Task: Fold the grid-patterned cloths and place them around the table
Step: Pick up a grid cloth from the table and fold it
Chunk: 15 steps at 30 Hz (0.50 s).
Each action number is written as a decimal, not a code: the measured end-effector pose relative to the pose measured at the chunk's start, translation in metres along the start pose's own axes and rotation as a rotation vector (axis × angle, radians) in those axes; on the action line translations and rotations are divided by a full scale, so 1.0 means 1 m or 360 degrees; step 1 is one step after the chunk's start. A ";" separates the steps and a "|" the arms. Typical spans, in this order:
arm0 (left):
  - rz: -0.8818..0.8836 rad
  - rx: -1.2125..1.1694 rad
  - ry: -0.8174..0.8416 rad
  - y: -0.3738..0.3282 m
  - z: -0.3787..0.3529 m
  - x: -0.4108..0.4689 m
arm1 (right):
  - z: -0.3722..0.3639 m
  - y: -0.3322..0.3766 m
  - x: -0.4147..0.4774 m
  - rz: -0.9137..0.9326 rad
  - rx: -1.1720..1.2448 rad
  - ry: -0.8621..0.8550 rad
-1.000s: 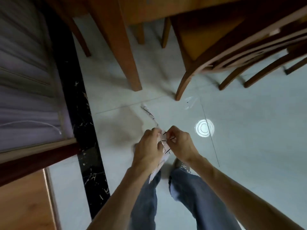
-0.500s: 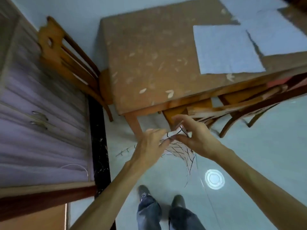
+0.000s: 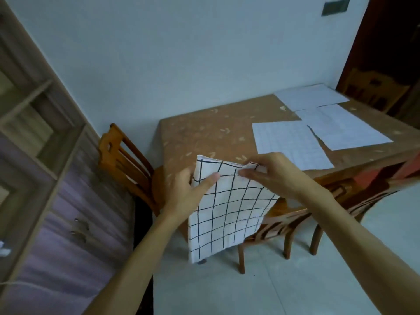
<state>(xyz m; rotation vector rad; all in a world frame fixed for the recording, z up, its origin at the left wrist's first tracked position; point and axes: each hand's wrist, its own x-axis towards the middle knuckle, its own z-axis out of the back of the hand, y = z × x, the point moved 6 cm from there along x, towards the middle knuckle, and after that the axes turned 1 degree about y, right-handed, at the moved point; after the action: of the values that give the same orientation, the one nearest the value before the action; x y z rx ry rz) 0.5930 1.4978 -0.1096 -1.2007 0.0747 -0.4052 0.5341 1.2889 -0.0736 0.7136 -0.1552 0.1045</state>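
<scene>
A white cloth with a black grid hangs in the air in front of the table's near left corner. My left hand grips its upper left edge, thumb across the front. My right hand pinches its upper right corner. The cloth looks doubled along the top and droops toward the floor. Three more pale grid cloths lie flat on the brown table: one near the front edge, one to its right, one at the back.
A wooden chair stands at the table's left side and another is tucked in at the front. A cabinet with shelves and drawers fills the left. Pale floor tiles lie below.
The view has swung up from the floor to the table. Both hands have lifted the cloth from low down and spread it out, so its grid face now shows.
</scene>
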 end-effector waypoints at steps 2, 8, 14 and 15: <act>-0.0140 -0.0018 -0.0116 -0.012 0.012 0.013 | 0.008 0.012 0.015 0.0060 -0.0011 -0.0002; -0.0106 -0.0285 -0.0280 -0.021 0.061 0.066 | 0.024 0.016 0.070 -0.0030 0.0035 -0.0144; -0.0149 -0.0544 -0.0313 -0.030 0.120 0.128 | 0.025 0.025 0.124 -0.0145 0.0509 -0.0276; -0.0149 -0.0582 -0.0299 -0.030 0.128 0.137 | 0.025 0.025 0.133 -0.0172 0.0615 -0.0326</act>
<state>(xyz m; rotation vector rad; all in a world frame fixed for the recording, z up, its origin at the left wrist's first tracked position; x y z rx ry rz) 0.7459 1.5553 -0.0133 -1.6022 -0.0736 -0.3682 0.6584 1.2969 -0.0154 1.1168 -0.2964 -0.0446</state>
